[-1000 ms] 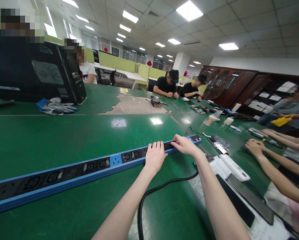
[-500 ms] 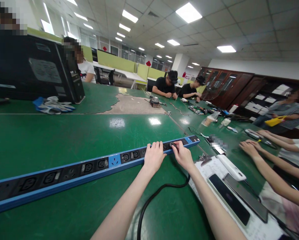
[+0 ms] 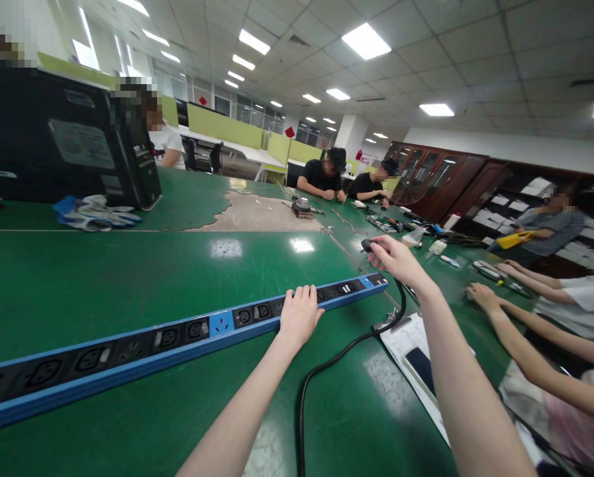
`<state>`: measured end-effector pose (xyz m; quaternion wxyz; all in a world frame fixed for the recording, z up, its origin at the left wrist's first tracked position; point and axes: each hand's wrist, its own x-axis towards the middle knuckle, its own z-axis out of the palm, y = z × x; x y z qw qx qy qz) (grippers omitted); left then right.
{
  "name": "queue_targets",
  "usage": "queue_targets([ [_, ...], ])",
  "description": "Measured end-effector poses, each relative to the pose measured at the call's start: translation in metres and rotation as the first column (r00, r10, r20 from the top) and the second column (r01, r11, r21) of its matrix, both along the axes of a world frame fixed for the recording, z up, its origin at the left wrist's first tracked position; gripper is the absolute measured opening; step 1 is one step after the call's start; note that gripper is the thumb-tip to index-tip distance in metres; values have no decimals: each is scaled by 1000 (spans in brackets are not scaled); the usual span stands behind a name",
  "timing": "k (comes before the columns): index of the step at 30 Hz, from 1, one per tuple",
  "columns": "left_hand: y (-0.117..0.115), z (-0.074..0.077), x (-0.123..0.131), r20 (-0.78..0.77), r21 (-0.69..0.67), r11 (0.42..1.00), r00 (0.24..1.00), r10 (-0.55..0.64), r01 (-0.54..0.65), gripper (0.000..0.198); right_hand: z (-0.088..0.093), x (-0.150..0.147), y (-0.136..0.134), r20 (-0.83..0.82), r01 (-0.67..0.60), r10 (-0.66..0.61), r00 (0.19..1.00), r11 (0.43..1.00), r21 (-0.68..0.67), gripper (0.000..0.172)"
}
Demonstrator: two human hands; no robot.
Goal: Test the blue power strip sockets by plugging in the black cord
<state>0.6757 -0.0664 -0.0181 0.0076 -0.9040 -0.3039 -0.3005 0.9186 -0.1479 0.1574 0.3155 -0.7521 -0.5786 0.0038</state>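
A long blue power strip (image 3: pixel 177 334) with black sockets lies across the green table (image 3: pixel 128 271). My left hand (image 3: pixel 299 315) rests on it near its right end, fingers curled over the top edge. My right hand (image 3: pixel 396 258) is raised above the table beyond the strip's end, closed on a black plug (image 3: pixel 367 246). The plug's black cable (image 3: pixel 336 361) hangs down from that hand and runs back toward me over the table.
A clipboard with papers and a dark phone (image 3: pixel 418 364) lie at my right. Another person's arms (image 3: pixel 525 318) reach in from the right. A black computer case (image 3: pixel 68 149) and gloves (image 3: pixel 95 212) sit at the back left. Other people work at the far end.
My right hand has pulled the black plug out of the strip and lifted it up and away to the right. The left hand stays on the strip.
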Motion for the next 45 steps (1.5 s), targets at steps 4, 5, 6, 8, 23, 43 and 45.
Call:
queue_targets([
  [4,-1,0,-1,5,-10,1000,1000,3,-3,59,-42,28,-26,-175,102,-134,975,978,-180,32],
  [5,-1,0,-1,8,-14,1000,1000,7,-7,59,-52,35,-31,-175,159,-192,966,970,-186,31],
  [6,-2,0,-1,11,-17,1000,1000,10,-10,58,-61,41,-35,-167,214,-246,955,958,-190,30],
  [8,-3,0,-1,19,-23,1000,1000,12,-11,58,-72,49,-38,-154,270,-302,941,941,-202,29],
  [23,-2,-2,0,21,-29,1000,1000,9,-8,60,-76,47,5,611,419,-70,789,788,-451,31],
  [43,0,-1,1,17,-46,999,1000,9,-8,57,-73,67,45,495,303,93,864,690,-657,23],
  [45,1,-1,2,17,-44,999,1000,11,-10,57,-73,67,49,467,292,96,879,666,-686,23],
])
